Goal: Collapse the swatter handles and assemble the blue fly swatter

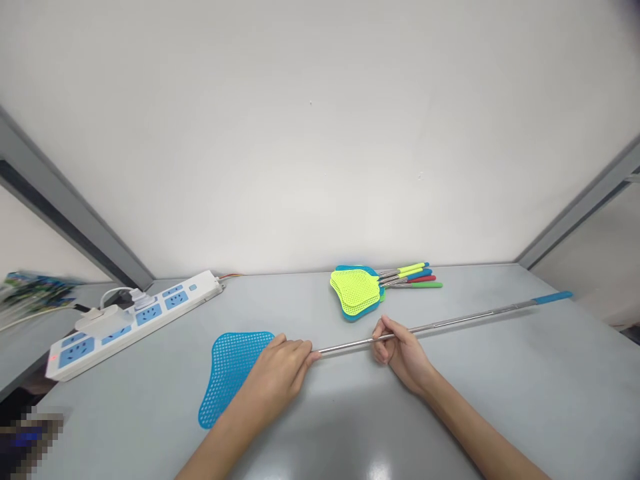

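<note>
Now: right hand (403, 353) pinches steel rod (450, 321), long axis rising rightward; left hand (275, 377) closes on its near end, above blue swatter head (225, 380).

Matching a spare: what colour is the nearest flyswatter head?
The flyswatter head is blue; head view.

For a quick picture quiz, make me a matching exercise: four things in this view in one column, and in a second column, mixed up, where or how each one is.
Things:
1. metal rod
2. blue swatter head
3. swatter stack
4. power strip

Places and states:
A. at the back of the table, yellow-green on top
B. at the table's left, with plugs in it
C. pinched in the right hand
D. lying flat, partly under the left hand

Pairs: 1-C, 2-D, 3-A, 4-B.
</note>
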A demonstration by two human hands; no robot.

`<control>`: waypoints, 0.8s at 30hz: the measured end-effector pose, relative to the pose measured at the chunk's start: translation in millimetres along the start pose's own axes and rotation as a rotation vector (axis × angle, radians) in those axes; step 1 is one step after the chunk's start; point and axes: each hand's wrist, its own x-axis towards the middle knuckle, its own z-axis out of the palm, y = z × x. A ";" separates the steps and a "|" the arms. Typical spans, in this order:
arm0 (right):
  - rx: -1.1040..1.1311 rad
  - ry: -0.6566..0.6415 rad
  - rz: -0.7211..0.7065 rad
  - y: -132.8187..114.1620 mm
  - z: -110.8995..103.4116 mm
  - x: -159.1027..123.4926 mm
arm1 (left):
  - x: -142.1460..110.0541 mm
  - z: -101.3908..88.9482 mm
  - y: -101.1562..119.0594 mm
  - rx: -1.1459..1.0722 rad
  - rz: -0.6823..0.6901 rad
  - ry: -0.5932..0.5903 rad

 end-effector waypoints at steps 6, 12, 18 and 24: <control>0.047 -0.105 0.046 0.9 6.3 -3.5 | -2.1 -2.8 -6.1 0.027 0.001 -0.007; 0.064 -0.161 0.109 -1.1 6.1 -6.4 | -2.0 -5.6 -4.7 0.043 0.010 0.003; 0.118 -0.200 0.154 0.7 11.8 -7.7 | -1.5 -8.5 -4.4 0.102 0.024 -0.003; 0.103 -0.181 0.157 4.9 15.9 -7.2 | -2.2 -6.6 -3.7 0.110 0.032 -0.014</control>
